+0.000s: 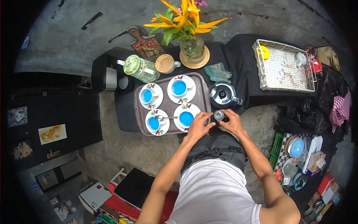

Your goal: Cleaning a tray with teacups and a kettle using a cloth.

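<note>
My right hand (232, 122) has its thumb and fingers around a small clear glass (219, 115) at the table's front edge. Just left of the glass, my left hand (199, 125) holds nothing, its thumb and fingers apart over the corner of a brown tray (167, 110). Several white cups with blue liquid stand on rooster-patterned saucers there; the nearest cup (185, 118) is partly behind my left hand. A metal spoon (160, 118) lies across the front left cup (153, 123). Behind the glass sits a lidded kettle or pot (222, 94) with a shiny metal top.
Behind the tray stand a green enamel pitcher (142, 68), a wooden-lidded mug (165, 63) and a flower vase (193, 49). A folded green cloth (218, 72) lies near the pot. At right is a white wicker basket (288, 86); a black appliance (104, 74) stands left.
</note>
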Tool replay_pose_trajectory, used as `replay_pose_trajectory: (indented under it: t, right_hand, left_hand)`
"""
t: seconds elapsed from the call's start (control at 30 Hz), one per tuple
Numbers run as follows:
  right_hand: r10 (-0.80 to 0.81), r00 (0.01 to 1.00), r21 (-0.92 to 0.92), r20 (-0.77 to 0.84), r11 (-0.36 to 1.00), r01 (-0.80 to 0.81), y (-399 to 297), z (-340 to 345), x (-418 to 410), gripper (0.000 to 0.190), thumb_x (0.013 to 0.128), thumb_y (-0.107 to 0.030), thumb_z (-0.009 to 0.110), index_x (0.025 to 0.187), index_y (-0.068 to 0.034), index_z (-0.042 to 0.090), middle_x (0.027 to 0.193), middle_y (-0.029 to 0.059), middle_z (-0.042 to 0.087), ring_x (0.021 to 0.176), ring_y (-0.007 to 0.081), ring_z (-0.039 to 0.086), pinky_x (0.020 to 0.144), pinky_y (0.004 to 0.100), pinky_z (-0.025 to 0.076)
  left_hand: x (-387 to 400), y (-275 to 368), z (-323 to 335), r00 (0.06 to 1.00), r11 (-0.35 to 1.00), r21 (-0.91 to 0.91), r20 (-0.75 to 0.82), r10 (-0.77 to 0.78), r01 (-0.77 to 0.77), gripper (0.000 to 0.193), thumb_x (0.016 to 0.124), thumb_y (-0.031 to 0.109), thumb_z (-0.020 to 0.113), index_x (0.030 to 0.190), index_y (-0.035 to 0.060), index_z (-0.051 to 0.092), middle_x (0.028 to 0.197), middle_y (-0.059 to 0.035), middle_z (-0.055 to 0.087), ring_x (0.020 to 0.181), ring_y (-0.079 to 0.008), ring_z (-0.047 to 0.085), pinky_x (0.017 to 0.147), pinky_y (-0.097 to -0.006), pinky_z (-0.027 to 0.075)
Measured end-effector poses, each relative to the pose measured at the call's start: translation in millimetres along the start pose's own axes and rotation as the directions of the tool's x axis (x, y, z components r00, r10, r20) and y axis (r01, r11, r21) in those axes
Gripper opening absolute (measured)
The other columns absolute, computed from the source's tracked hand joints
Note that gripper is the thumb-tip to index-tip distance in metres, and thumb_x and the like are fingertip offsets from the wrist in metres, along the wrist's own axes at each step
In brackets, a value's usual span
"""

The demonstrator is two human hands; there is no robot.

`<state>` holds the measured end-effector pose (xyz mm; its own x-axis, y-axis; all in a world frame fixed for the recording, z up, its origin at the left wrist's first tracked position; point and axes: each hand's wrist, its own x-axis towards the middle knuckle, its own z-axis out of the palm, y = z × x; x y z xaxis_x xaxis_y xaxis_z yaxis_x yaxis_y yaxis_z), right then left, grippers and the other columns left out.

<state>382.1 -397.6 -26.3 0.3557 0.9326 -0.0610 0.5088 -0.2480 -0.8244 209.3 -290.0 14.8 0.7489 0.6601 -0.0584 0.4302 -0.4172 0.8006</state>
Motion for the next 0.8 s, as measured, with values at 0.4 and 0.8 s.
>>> replay_pose_trajectory:
  t: [0.4, 0.8]
  right_hand:
    - [0.075, 0.992, 0.006, 0.101, 0.997, -0.076, 2, -5, 0, 0.046, 0.07, -0.016, 0.077, 0.111, -0.001, 0.063, 0.102, 0.014, 0.064, 0.089, 0.0278, 0.065, 0.077, 0.0336, 0.052]
    - [0.301, 0.941, 0.262, -0.153, 0.931, -0.255, 18, -14, -11, 0.065, 0.088, -0.03, 0.061, 0.133, 0.012, 0.04, 0.133, 0.0271, 0.048, 0.11, 0.0338, 0.058, 0.091, 0.0368, 0.047]
  left_hand:
    - [18, -11, 24, 0.973, 0.992, 0.1, 0.208, -0.101, 0.082, 0.057, 0.075, 0.025, 0.076, 0.127, 0.0104, 0.057, 0.1, -0.0124, 0.058, 0.09, -0.0306, 0.059, 0.077, -0.0388, 0.047]
    - [32, -3, 26, 0.958, 0.985, 0.14, 0.251, -0.137, 0.105, 0.051, 0.072, 0.013, 0.076, 0.119, 0.0068, 0.058, 0.106, -0.0167, 0.056, 0.098, -0.0363, 0.058, 0.084, -0.0431, 0.048]
